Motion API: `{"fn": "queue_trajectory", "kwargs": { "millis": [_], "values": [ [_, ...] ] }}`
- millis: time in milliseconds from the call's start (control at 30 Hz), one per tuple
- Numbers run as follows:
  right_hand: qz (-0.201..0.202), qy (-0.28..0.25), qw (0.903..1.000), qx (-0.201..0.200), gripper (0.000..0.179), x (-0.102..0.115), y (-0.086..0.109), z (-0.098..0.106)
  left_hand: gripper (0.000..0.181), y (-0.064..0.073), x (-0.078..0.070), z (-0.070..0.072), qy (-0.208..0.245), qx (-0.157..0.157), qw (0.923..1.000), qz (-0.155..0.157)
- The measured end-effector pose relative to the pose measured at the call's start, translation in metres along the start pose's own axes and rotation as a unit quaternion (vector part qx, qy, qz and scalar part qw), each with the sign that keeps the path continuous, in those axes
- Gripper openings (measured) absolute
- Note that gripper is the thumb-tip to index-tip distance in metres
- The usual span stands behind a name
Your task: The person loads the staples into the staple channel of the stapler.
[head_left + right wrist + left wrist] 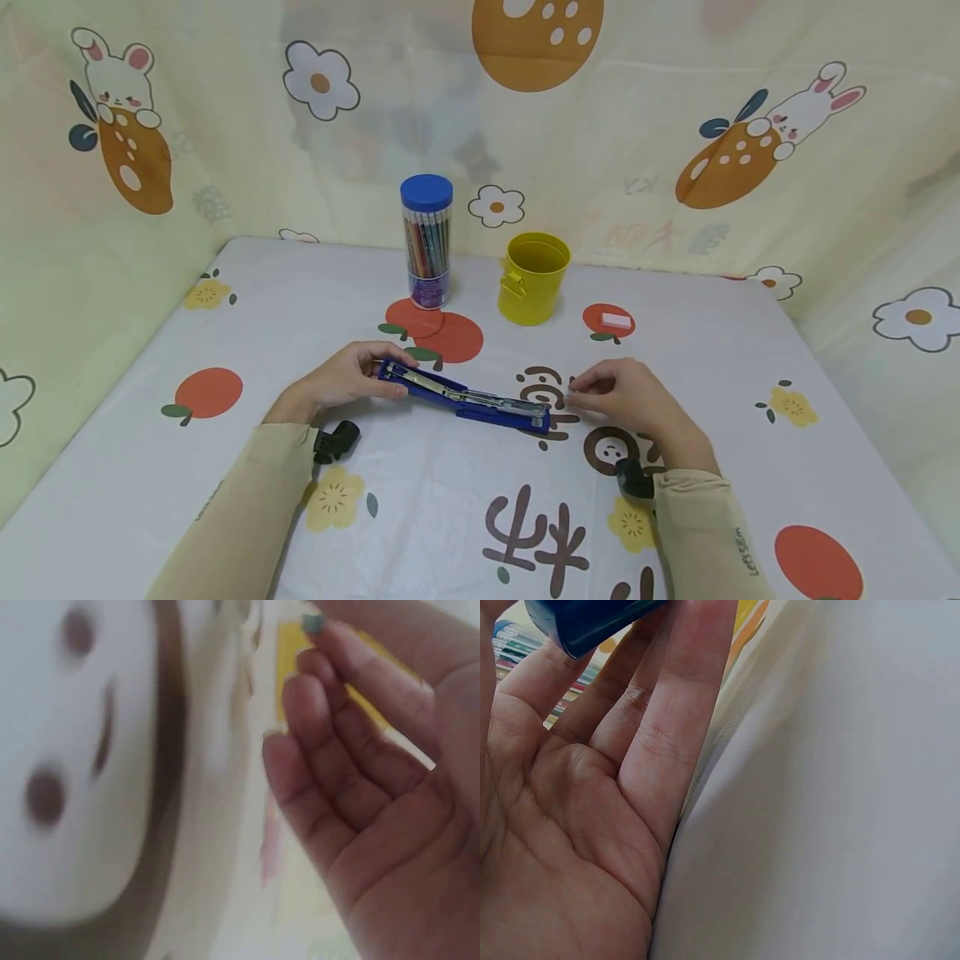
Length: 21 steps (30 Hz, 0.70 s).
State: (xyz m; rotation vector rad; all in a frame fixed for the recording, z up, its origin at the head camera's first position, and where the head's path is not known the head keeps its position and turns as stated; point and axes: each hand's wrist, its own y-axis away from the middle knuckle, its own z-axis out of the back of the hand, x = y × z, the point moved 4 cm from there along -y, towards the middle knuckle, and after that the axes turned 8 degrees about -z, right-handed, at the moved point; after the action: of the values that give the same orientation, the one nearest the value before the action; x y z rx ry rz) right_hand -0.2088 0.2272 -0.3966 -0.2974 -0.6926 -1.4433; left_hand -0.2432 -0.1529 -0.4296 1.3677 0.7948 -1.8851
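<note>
A blue stapler [465, 400] lies spread open in the head view, its silver metal inside facing up. My left hand [352, 375] grips its left end between thumb and fingers; a blue end of it also shows at the top of the left wrist view. Just off the stapler's right end, my right hand [630, 400] pinches a tiny grey-green piece [312, 622] between thumb and forefinger. It looks like a short row of staples, though blur hides its detail. The other fingers of that hand curl loosely.
Behind the stapler stand a blue-lidded clear tube of pencils [427, 242] and a yellow bucket [534, 279]. A pink-and-white eraser [617, 321] lies right of the bucket. The printed cloth [420, 517] covers the table, and patterned curtains [375, 150] hang around it.
</note>
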Motion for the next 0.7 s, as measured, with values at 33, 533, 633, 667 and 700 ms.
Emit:
{"fn": "queue_trajectory", "kwargs": {
  "millis": [33,533,633,667,700],
  "values": [
    [0.011,-0.007,0.9999,0.000,0.021,0.005,0.001,0.000,0.041,0.000,0.000,0.000,0.000,0.000,1.0000,0.000],
    [0.087,-0.059,0.9922,0.066,0.014,0.051,0.005,-0.030,0.041,0.000,0.000,0.000,-0.005,-0.003,1.0000,0.005],
    [0.087,-0.048,0.9930,0.064,0.014,0.053,0.004,-0.032,0.042,0.000,0.000,0.000,0.000,-0.002,1.0000,0.006],
    [0.086,-0.046,0.9933,0.062,0.014,0.054,0.004,-0.032,0.042,0.001,0.000,0.000,0.001,-0.001,1.0000,0.006],
    [0.086,-0.044,0.9935,0.060,0.014,0.054,0.004,-0.033,0.042,0.001,0.000,0.000,0.002,-0.001,1.0000,0.006]
  ]
}}
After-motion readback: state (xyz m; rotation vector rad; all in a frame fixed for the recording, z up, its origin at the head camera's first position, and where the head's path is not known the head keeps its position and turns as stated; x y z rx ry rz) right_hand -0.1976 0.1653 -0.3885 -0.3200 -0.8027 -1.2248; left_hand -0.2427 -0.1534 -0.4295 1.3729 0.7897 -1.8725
